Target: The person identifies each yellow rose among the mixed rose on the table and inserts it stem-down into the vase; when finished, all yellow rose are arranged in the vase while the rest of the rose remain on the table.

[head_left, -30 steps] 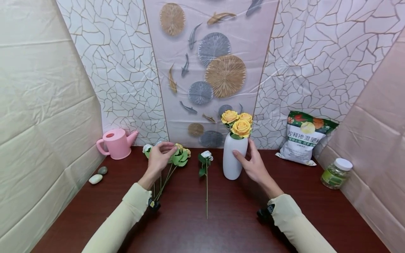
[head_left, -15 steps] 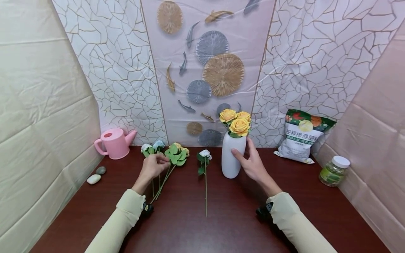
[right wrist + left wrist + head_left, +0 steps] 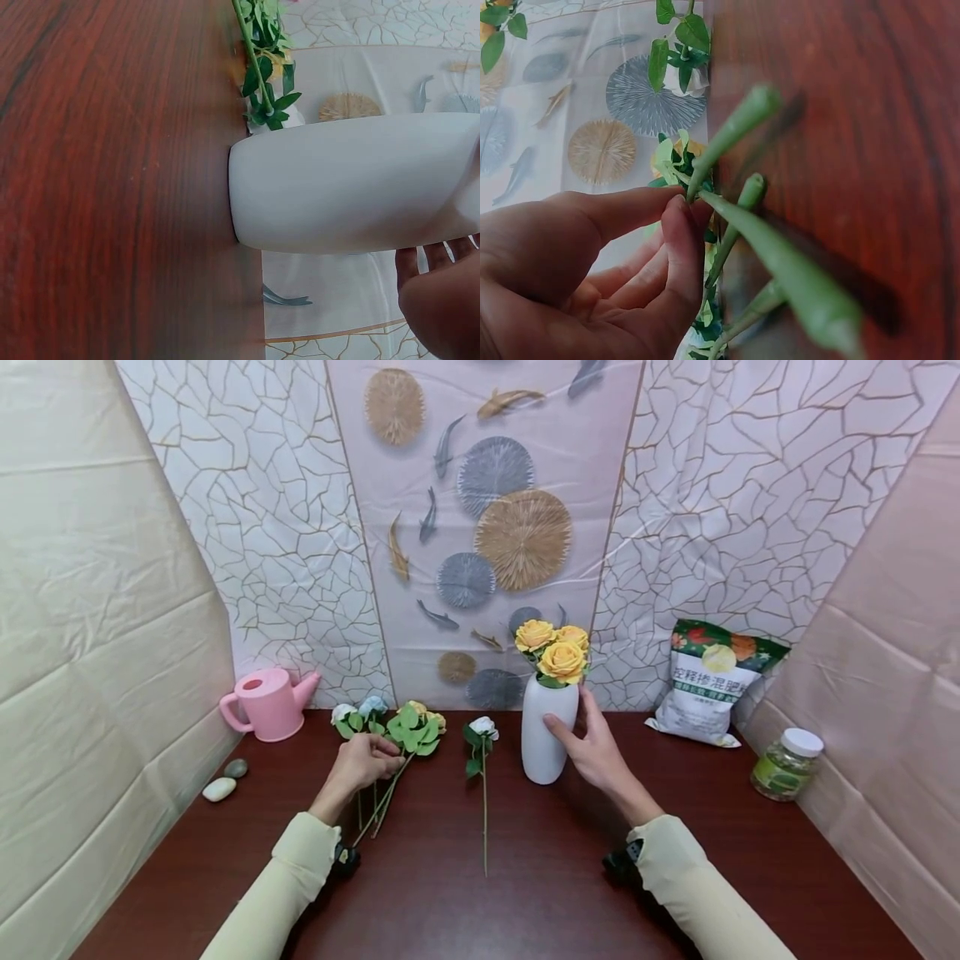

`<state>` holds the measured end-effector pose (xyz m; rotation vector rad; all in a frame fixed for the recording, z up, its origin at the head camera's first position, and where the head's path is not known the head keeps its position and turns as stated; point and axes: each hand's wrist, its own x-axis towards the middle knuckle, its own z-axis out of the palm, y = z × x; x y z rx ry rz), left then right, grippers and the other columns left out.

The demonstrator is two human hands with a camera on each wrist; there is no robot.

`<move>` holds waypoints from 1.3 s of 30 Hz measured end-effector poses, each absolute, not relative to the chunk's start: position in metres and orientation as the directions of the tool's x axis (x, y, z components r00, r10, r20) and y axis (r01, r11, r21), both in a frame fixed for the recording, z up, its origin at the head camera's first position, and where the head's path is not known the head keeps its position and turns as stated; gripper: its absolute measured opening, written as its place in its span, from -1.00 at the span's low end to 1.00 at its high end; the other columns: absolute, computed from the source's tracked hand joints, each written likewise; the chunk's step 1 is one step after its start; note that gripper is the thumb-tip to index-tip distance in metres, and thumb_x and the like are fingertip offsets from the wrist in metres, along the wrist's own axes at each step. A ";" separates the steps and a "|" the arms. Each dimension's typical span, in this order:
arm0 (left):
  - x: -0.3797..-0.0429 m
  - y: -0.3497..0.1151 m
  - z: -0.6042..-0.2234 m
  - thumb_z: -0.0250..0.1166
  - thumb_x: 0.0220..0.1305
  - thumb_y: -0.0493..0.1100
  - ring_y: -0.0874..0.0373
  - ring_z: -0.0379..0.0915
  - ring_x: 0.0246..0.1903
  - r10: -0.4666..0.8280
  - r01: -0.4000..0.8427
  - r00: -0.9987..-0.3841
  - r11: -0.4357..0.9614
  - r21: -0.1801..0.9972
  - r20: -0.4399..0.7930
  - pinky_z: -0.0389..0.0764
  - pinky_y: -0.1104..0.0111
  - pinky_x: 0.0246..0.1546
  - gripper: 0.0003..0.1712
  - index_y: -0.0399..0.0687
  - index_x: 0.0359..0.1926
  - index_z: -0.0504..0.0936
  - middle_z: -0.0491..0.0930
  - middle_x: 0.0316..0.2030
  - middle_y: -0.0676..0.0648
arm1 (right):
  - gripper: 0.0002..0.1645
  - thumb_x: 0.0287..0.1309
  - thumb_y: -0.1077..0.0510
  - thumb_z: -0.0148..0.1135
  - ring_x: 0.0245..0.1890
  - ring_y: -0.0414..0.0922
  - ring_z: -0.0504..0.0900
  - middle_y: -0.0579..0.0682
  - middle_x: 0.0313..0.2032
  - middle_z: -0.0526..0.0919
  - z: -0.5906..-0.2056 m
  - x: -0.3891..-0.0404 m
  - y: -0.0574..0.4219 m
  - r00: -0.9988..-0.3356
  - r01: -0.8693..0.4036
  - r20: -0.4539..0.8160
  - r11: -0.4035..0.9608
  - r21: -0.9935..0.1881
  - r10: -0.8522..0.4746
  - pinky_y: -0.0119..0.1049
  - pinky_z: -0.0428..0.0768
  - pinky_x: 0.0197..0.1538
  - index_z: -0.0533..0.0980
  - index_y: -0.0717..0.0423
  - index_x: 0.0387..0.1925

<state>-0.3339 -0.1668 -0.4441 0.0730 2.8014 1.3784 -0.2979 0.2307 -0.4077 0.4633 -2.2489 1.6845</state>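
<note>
My left hand (image 3: 362, 766) is low over a bunch of artificial roses lying at the left. In the left wrist view its thumb and forefinger pinch a green rose stem (image 3: 705, 176), with other stem ends beside it. Leaves partly cover the yellow roses (image 3: 437, 720); a white rose (image 3: 343, 712) and a blue rose (image 3: 372, 705) lie left of them. My right hand (image 3: 600, 752) grips the side of a white vase (image 3: 546, 735), which stands upright on the table. Yellow roses (image 3: 562, 662) fill its mouth. Some right fingers are hidden behind the vase.
One white rose (image 3: 483, 727) lies alone between the hands, its stem toward me. A pink watering can (image 3: 272, 708) and two stones (image 3: 220, 789) are at the left. A fertilizer bag (image 3: 701, 693) and a lidded jar (image 3: 786, 768) stand at the right. Patterned cloth (image 3: 480, 527) hangs behind.
My left hand has come down from above the roses onto the stems, and its thumb and forefinger have closed on one. My right hand has stayed on the vase.
</note>
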 end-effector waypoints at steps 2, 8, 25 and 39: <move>-0.335 -0.166 -0.445 0.51 0.15 -0.11 0.12 0.73 -0.43 0.055 0.037 -0.998 0.597 0.802 0.004 0.72 0.28 -0.35 -0.74 -0.06 -0.15 0.73 0.79 -0.37 -0.05 | -0.06 0.31 -0.09 0.30 0.37 0.01 0.41 0.03 0.38 0.38 -0.402 -0.293 0.230 -0.909 -0.416 0.411 0.265 -0.870 -0.076 0.14 0.43 0.36 0.02 -0.10 0.54; -0.336 -0.163 -0.445 0.50 0.16 -0.13 0.16 0.73 -0.41 0.071 0.043 -0.997 0.567 0.822 0.003 0.71 0.29 -0.29 -0.74 -0.05 -0.12 0.74 0.80 -0.33 -0.04 | -0.06 0.32 -0.06 0.31 0.37 0.05 0.41 0.08 0.37 0.38 -0.392 -0.282 0.229 -0.913 -0.406 0.402 0.264 -0.875 -0.072 0.14 0.44 0.35 0.03 0.00 0.53; -0.334 -0.165 -0.429 0.47 0.21 -0.15 -0.03 0.76 -0.27 0.086 0.100 -0.993 0.345 0.933 0.074 0.70 -0.02 -0.05 -0.64 -0.17 0.00 0.68 0.78 -0.18 -0.21 | -0.11 0.34 -0.07 0.28 0.36 -0.05 0.43 -0.03 0.35 0.40 -0.415 -0.302 0.231 -0.878 -0.474 0.474 0.265 -0.840 -0.069 0.10 0.45 0.34 0.03 -0.21 0.52; -0.328 -0.140 -0.418 0.50 0.19 -0.09 0.00 0.68 -0.01 0.103 0.135 -0.987 0.120 0.984 0.123 0.67 0.28 -0.04 -0.53 -0.18 0.07 0.67 0.72 -0.02 -0.29 | -0.09 0.34 -0.06 0.29 0.37 -0.02 0.41 0.00 0.38 0.38 -0.414 -0.303 0.227 -0.879 -0.472 0.469 0.263 -0.841 -0.078 0.13 0.44 0.35 0.01 -0.19 0.54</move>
